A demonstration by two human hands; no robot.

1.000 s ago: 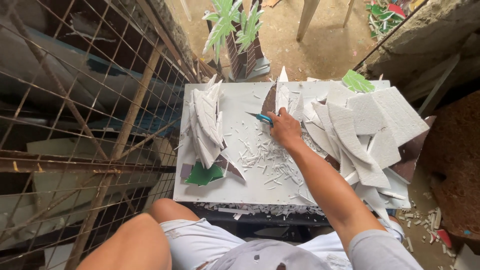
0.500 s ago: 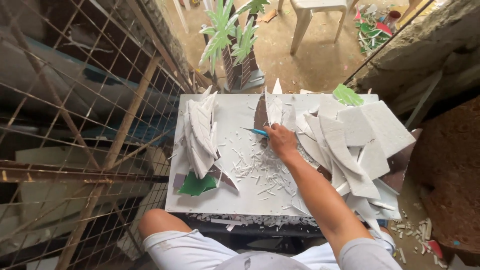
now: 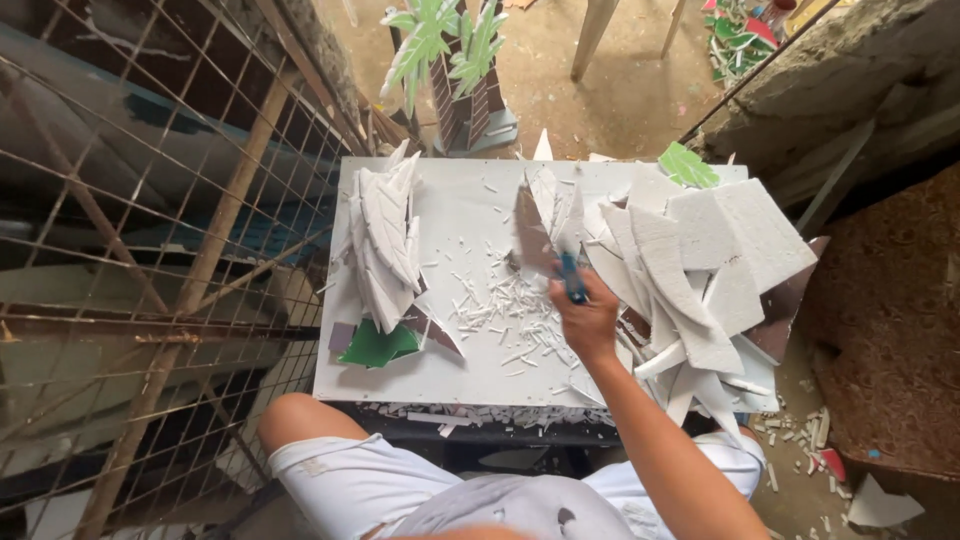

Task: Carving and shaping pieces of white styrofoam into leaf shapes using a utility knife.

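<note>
One hand showing, the right hand (image 3: 588, 318), and it's wrapped tight around a blue-handled knife (image 3: 571, 278) over the middle of the white tabletop (image 3: 455, 205). The blade sits against a dark-backed foam piece (image 3: 531, 232) standing up just ahead of the knuckles. Loads of white shavings (image 3: 505, 320) lie scattered right by it. Stack of cut leaf shapes (image 3: 385, 240) sits off to the left, a messy heap of foam offcuts (image 3: 700, 250) to the right. Left hand isn't visible anywhere.

Craft workshop, foam offcuts (image 3: 700, 250), wire fencing (image 3: 130, 250)
</note>
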